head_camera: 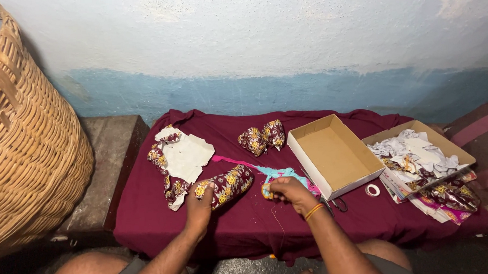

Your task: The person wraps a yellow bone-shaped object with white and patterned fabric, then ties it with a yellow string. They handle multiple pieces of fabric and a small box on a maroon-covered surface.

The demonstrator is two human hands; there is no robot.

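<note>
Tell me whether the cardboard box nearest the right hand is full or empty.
Empty. The cardboard box is open-topped and its bare brown bottom shows, with nothing inside.

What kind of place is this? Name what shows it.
Probably a home craft corner, not a workshop: a low bench under a maroon cloth, a woven basket, a rough painted wall, and floral fabric bundles.

table (251,230) layout: wrapped bundle (225,185) at centre; paper sheet (187,157) at 10 o'clock; two bundles (263,137) at 12; empty box (333,154) at 2; scissors (337,204), tape roll (372,190) at 3; basket (24,144) at 9.
</note>
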